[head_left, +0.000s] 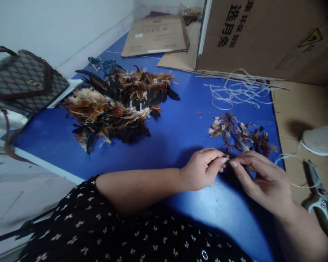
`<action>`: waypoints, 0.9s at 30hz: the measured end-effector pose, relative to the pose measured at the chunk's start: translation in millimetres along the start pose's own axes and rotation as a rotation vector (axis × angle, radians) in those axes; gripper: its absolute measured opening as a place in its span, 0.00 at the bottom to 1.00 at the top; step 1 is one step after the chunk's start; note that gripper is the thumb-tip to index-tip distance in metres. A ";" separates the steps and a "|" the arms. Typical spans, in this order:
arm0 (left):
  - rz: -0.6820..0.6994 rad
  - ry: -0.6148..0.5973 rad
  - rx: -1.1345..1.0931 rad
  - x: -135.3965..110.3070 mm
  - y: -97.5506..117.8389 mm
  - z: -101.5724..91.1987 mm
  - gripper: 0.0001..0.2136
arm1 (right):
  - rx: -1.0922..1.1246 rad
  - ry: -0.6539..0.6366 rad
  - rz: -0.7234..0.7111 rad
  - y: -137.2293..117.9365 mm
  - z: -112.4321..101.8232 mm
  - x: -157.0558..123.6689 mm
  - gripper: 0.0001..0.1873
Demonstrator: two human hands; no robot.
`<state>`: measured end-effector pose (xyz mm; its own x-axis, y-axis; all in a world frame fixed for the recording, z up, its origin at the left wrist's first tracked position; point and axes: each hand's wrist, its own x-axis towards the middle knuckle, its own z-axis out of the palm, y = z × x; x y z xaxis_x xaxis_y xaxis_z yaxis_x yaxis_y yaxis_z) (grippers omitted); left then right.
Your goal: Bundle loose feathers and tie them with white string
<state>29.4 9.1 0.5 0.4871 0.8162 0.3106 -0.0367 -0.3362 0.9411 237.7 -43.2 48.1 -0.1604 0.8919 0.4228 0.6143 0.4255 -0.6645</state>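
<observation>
"Brown, that small feather [227, 156]; where is it?"

"Pinched between the thumb and forefinger of the left hand [198, 171], above the blue tabletop [180, 123], near the loose feathers [242, 136]."

"And the right hand [270, 183]?"

"Thumb and forefinger nearly together, just beside the left fingertips. I can't tell whether they grip anything; the other fingers bend loosely."

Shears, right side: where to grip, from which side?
Best by the handles, probably from the near right: the shears lie on cardboard with the blades pointing away and the handles running back to the near right, past the right forearm. That keeps the grip off the blades.
</observation>
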 end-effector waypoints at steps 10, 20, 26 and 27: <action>-0.471 -0.145 -0.465 3.2 1.8 0.0 0.13 | -0.031 0.105 -0.039 11.2 4.8 -5.8 0.11; -0.595 -0.140 -0.588 6.5 6.2 -1.6 0.11 | 0.061 0.041 -0.096 16.6 6.5 -7.4 0.26; -0.601 -0.175 -0.523 5.3 5.0 -1.9 0.12 | 0.010 0.071 -0.073 22.0 -1.9 -5.3 0.16; -0.586 -0.155 -0.533 4.8 2.7 -0.8 0.12 | -0.051 0.129 -0.054 27.1 -6.1 -4.8 0.13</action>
<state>31.0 12.6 4.6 0.6705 0.7027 -0.2381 -0.1303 0.4275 0.8946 259.8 -36.8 31.8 -0.0956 0.8393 0.5352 0.6465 0.4612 -0.6077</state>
